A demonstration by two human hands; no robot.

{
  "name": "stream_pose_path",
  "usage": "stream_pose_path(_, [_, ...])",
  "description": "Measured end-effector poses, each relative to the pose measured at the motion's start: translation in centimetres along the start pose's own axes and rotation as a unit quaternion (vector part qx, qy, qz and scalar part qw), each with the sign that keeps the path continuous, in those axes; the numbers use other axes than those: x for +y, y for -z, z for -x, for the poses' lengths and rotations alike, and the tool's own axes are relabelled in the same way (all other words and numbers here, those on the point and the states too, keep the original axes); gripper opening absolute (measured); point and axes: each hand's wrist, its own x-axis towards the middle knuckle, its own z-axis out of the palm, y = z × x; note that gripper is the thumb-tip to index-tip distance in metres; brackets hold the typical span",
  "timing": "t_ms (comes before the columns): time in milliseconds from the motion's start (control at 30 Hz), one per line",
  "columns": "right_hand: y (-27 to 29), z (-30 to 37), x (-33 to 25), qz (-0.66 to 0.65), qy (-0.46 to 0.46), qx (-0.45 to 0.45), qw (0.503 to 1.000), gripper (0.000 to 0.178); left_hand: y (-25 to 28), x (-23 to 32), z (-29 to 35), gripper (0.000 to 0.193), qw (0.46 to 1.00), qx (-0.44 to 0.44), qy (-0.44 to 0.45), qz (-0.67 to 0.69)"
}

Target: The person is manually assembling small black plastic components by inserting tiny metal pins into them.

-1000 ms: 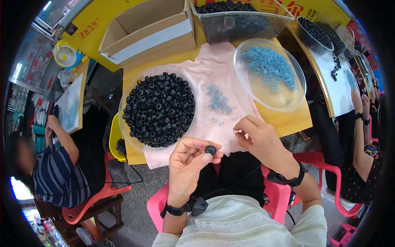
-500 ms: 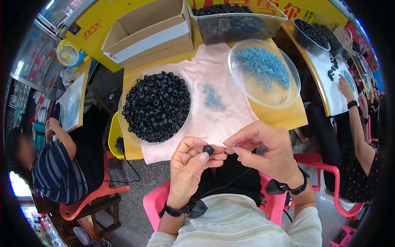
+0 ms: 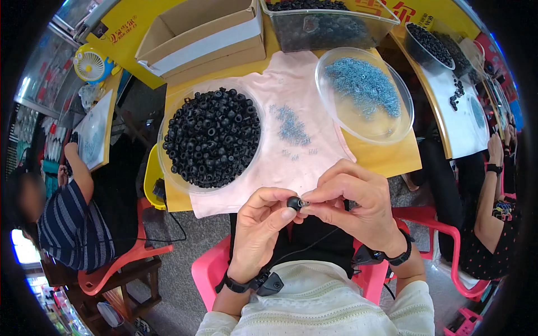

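Observation:
Between thumb and fingers, my left hand (image 3: 258, 229) pinches a small rounded black plastic cap (image 3: 293, 203). My right hand (image 3: 361, 207) pinches a tiny silvery spring (image 3: 303, 203) against the cap's right end; how far it sits inside is too small to tell. Both hands meet just off the table's near edge. Beyond them, a pink cloth (image 3: 246, 196) bears a loose heap of tiny bluish-silver springs (image 3: 292, 127). Left on the cloth stands a round clear tub (image 3: 162, 168) full of black caps (image 3: 213, 137). At the right lies a clear oval tray (image 3: 386, 137) with more springs (image 3: 364, 87).
An open cardboard box (image 3: 207, 45) and a clear bin (image 3: 325, 36) of black parts line the far side of the yellow table (image 3: 392, 159). People sit at side tables left and right. A yellow bucket (image 3: 152, 179) stands by the left edge.
My right hand has moved left and brought the spring to the cap, which were apart before. The left hand has turned the cap's end toward it. The co-worker's hand at right has drawn back.

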Motion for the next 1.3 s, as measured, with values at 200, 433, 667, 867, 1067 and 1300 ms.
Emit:
stream_pose_path(200, [0.0,-0.4,0.0,0.024,-0.001,-0.011,1.000,0.017,0.2,0.2,-0.1,0.020,1.000,0.000,0.024,0.011])
stream_pose_path(433, [-0.5,-0.8,0.2,0.055,0.008,-0.027,0.998,0.018,0.9,0.1,-0.5,0.018,1.000,0.011,0.024,-0.004])
stream_pose_path(667, [-1.7,-1.2,1.2,0.205,0.153,-0.018,0.967,0.028,2.0,0.1,-1.0,0.018,0.997,0.010,0.035,0.061])
stream_pose_path(867, [-3.3,-2.0,0.7,0.286,0.184,-0.048,0.939,0.028,3.0,0.2,-1.4,0.016,0.988,0.024,0.039,0.145])
stream_pose_path(1067, [-3.9,-7.0,1.7,0.134,0.010,-0.063,0.989,0.012,5.0,0.3,-1.7,0.021,0.989,-0.029,0.012,0.146])
stream_pose_path(1300, [-8.3,-10.3,5.7,0.301,0.106,-0.115,0.941,0.008,5.1,0.4,-1.3,0.019,0.977,-0.137,0.015,0.164])
